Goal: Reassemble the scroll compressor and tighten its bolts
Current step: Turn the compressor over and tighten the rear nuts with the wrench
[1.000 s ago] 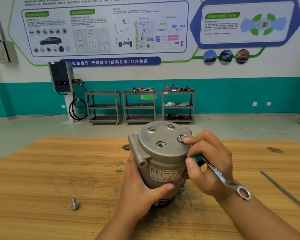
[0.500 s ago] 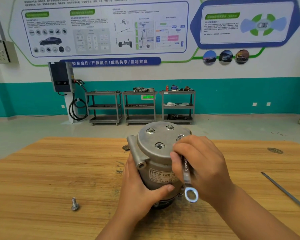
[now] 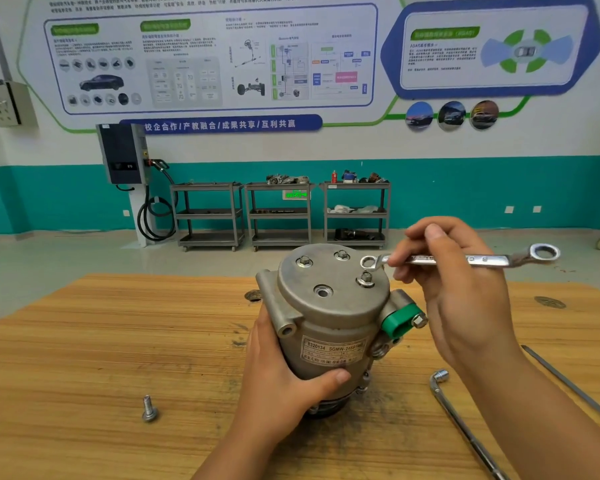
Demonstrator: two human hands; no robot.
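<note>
Looks about three-quarters done: compressor mid-bench, left hand wrapped round it. Three lid bolts in, one hole empty, spare bolt at 8 o'clock. Right hand fingers pinching wrench just above lid.

Wrench — off the bolt now, level just above it (right hand higher too)
</note>
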